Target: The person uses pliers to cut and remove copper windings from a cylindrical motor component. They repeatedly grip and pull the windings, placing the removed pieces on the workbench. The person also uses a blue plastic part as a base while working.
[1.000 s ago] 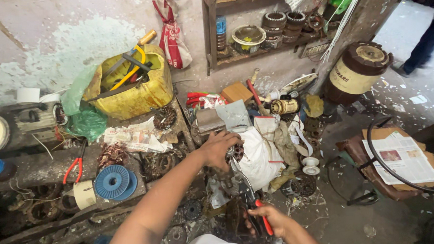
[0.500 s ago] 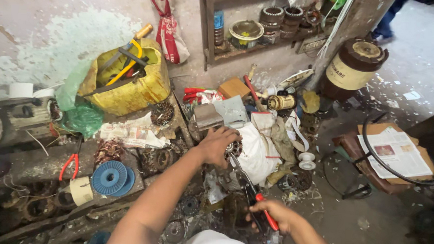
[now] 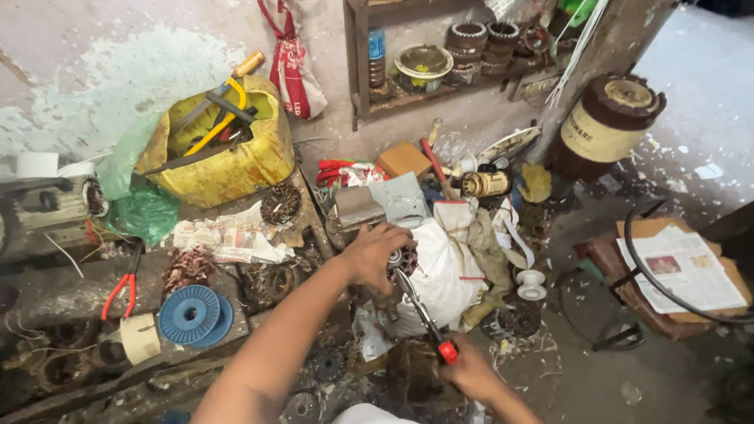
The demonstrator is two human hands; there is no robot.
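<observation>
My left hand [image 3: 373, 252] grips a small round metal motor part [image 3: 402, 261] with dark windings, held over a cluttered floor. My right hand [image 3: 470, 370] holds the red handle of a long thin tool [image 3: 418, 309], like pliers or a screwdriver. The tool's metal tip touches the motor part just below my left fingers. A white cloth bag [image 3: 442, 270] lies right behind the part.
A yellow can [image 3: 227, 159] full of tools stands at the back left. A blue spool [image 3: 190, 314], red-handled pliers [image 3: 119, 290], tape rolls and copper wire lie on a ledge at left. A shelf [image 3: 433, 91], a brown drum [image 3: 606, 120] and a newspaper [image 3: 688, 268] on a stool lie right.
My hands have stayed on the motor part and the tool. The tool's handle has dropped slightly lower and the view has shifted a little.
</observation>
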